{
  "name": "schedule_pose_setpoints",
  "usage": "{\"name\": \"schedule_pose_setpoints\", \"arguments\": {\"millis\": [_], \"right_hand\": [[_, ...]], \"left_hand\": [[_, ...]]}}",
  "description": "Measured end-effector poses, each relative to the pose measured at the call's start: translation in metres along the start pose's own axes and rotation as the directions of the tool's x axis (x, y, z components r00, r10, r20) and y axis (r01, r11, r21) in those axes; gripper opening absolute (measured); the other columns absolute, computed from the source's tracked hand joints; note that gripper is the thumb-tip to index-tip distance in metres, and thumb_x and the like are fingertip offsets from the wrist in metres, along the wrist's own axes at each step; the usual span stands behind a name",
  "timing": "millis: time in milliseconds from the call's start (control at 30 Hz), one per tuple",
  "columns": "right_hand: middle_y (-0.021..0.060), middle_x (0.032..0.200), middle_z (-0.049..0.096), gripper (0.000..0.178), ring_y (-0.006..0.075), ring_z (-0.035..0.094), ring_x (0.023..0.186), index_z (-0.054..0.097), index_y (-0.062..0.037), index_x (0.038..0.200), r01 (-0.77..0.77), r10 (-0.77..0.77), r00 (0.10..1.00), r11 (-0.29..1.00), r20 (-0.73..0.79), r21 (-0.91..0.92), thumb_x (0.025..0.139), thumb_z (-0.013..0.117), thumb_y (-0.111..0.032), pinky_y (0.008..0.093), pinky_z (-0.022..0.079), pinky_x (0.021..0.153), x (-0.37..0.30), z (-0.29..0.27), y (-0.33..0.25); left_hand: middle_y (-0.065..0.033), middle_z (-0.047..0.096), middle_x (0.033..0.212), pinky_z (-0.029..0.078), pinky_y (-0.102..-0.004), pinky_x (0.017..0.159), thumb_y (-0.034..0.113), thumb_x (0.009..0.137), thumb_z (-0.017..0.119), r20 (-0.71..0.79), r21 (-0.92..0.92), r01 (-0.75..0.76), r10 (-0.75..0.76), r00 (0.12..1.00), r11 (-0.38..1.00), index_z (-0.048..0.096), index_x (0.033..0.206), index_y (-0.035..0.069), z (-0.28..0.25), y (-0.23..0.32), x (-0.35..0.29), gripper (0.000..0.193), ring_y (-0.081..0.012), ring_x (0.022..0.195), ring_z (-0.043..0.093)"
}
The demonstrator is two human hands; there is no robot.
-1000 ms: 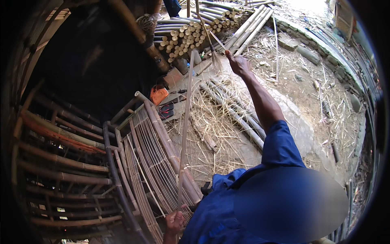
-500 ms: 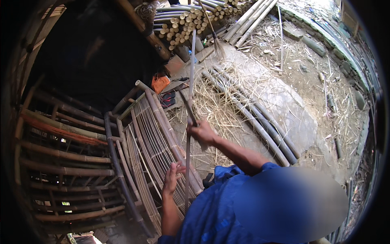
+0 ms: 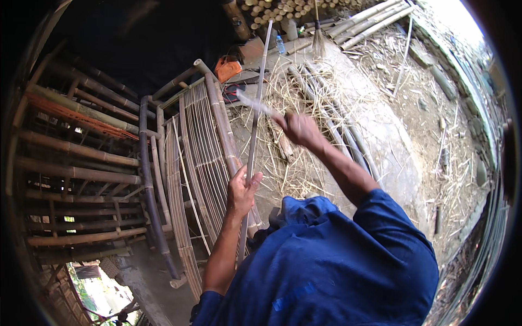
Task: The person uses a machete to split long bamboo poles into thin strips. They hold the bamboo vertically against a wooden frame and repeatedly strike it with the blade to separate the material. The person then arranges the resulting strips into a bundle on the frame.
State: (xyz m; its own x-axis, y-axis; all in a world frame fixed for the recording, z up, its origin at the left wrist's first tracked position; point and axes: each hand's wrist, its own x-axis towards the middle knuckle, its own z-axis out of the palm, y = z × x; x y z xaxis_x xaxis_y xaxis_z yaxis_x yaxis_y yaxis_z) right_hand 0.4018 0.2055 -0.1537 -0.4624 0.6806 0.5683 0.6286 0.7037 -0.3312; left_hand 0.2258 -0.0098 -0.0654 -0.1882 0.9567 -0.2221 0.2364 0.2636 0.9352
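A long, thin bamboo strip (image 3: 255, 127) stands lengthwise in front of me, its far end up toward the stacked poles and its near end beside my shirt. My left hand (image 3: 240, 196) closes around it on its lower half, thumb on the right side. My right hand (image 3: 300, 130) grips a knife (image 3: 254, 103) with its blade pointing left. Motion blurs the blade, which crosses the strip in the picture; whether they touch I cannot tell. Left of the strip stands a bamboo bench (image 3: 202, 130) with a slatted seat.
Bamboo poles (image 3: 353, 142) lie on the ground at the right among pale shavings (image 3: 288, 157). Cut poles (image 3: 288, 10) are stacked at the back, near a broom (image 3: 318, 43) and a bottle (image 3: 280, 44). An orange bag (image 3: 227, 69) sits beyond the bench. A bamboo frame (image 3: 81, 174) fills the left.
My left hand, spread beside the strip before, now holds it farther up. My right hand has moved up and to the right with the knife. The view has shifted too.
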Motion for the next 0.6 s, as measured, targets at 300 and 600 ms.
{"name": "schedule_pose_setpoints", "arguments": {"millis": [300, 600], "right_hand": [[0.021, 0.08, 0.065, 0.063, 0.0406, 0.066, 0.071, 0.06, -0.0019, 0.09, -0.209, 0.043, 0.884, 0.927, 0.466, 0.31, 0.095, 0.044, -0.063, 0.0501, 0.051, 0.061, -0.046, -0.033, -0.121], [0.0179, 0.061, 0.06, 0.075, 0.0307, 0.061, 0.056, 0.067, -0.0046, 0.087, -0.341, 0.269, 0.918, 0.911, 0.29, 0.233, 0.098, 0.03, -0.068, 0.0471, 0.048, 0.054, 0.076, 0.0, -0.033]], "left_hand": [[-0.0017, 0.063, 0.078, 0.034, -0.021, 0.044, 0.039, 0.09, 0.074, -0.113, -0.061, -0.014, 0.007, 0.994, 0.998, 0.065, 0.113, -0.007, -0.021, -0.011, 0.021, 0.052, -0.0027, 0.054, 0.049], [0.0025, 0.055, 0.064, 0.032, -0.0205, 0.042, 0.005, 0.093, 0.059, -0.02, -0.149, -0.218, 0.218, 0.976, 0.965, 0.036, 0.145, -0.011, -0.04, 0.009, -0.07, 0.059, -0.002, 0.047, 0.042]]}}
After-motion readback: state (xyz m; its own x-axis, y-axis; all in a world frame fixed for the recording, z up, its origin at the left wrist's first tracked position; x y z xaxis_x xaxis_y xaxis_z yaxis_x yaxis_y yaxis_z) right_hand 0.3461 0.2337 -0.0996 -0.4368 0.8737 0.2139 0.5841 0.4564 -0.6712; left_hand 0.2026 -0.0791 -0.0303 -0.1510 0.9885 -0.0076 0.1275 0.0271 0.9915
